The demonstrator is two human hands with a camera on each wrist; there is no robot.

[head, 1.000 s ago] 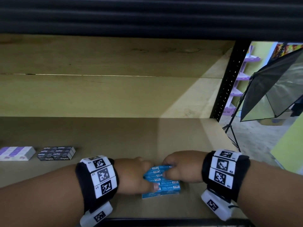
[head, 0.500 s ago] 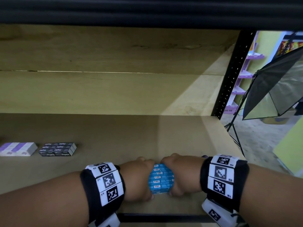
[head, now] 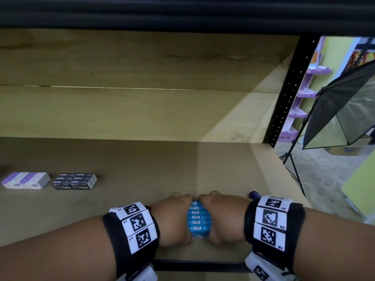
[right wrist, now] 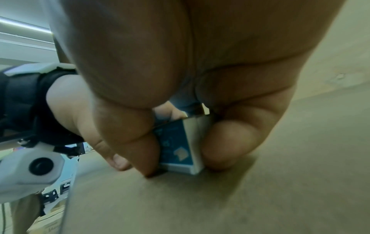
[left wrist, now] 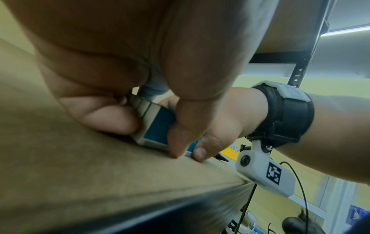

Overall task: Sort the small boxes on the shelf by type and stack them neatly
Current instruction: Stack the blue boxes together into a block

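squarely blue boxes (head: 199, 219) between fingers (left wrist: 112, 118)

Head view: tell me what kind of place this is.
Probably a shop or stockroom set up for filming. A metal-framed shelf holds small retail boxes, a purple display rack stands behind, and a studio light umbrella sits on a stand.

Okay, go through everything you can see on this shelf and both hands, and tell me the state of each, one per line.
Row of small blue boxes: squeezed together between both hands, resting on the shelf.
Left hand: fingers curled, gripping the blue row's left end.
Right hand: fingers curled, gripping its right end.
Block of black staple boxes: neatly grouped, untouched.
White and purple boxes: grouped beside the black ones, untouched.
Brown wooden shelf board: mostly bare.
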